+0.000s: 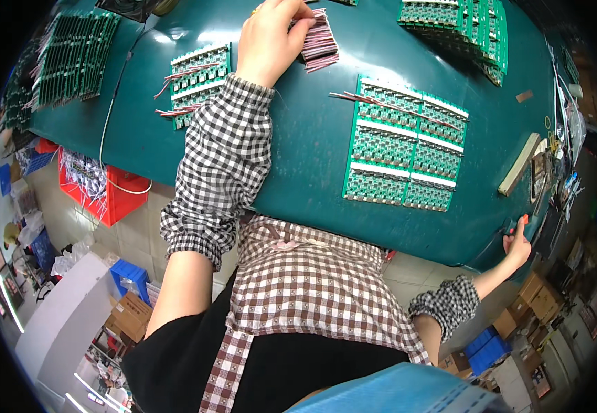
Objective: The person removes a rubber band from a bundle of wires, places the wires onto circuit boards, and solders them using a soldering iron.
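At the far middle of the green table, my left hand (pixel 274 40) has its thumb and fingers closed at the edge of a bundle of red and white wires (pixel 321 47). A green circuit board panel (pixel 202 79), with several wire pairs lying across it, is beside my left sleeve. Right of the middle lie two adjoining circuit board panels (pixel 405 148), with a few loose red and white wires (pixel 398 110) on top. My right hand (pixel 517 246) is at the near right table edge, fingers curled by something dark that I cannot make out; one finger points up.
Stacked circuit boards stand at the far left (pixel 78 58) and far right (pixel 460 31). A red bin (pixel 116 196) of wired parts sits below the left table edge. A pale bar (pixel 518 164) lies on the right. A thin cable (pixel 116 89) crosses the left side.
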Tool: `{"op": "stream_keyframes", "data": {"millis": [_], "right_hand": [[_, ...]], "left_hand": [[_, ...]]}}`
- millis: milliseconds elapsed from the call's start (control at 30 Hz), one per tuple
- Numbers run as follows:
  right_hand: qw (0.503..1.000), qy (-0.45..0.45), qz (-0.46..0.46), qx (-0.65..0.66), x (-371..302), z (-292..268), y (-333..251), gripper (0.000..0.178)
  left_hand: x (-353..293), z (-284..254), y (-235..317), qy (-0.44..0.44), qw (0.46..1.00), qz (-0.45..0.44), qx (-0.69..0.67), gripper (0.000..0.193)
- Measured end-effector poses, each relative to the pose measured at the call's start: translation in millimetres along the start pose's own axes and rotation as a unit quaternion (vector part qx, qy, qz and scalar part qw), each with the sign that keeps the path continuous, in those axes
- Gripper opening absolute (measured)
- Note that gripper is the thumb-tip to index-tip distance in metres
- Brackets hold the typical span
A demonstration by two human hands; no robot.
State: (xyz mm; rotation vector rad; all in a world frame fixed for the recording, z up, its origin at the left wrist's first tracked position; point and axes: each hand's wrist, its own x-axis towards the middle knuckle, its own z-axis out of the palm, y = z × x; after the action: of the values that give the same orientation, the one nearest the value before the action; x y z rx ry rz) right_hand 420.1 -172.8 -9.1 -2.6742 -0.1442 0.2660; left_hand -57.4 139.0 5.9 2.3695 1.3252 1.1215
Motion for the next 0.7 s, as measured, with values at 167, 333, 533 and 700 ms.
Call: {"op": "stream_keyframes", "data": {"millis": [167,333,533,700], "right_hand": [[0.998,-0.006,0.052,0.042,11,2,-4,0.071],[0.994,0.011,0.081,0.074,16,11,4,0.081],[0.985,0.153,0.065,0.037,8,33,3,0.061],[0.948,0.258,-0.029,0.185,0,33,6,0.052]], "left_hand": [[1,12,-3,0.065,0.998,0.006,0.000,0.007],[2,10,3,0.050,0.999,-0.010,-0.008,0.007],[1,8,7,0.077,0.997,0.014,0.006,0.007],[5,3,17,0.108,0.992,0.046,0.049,0.007]]}}
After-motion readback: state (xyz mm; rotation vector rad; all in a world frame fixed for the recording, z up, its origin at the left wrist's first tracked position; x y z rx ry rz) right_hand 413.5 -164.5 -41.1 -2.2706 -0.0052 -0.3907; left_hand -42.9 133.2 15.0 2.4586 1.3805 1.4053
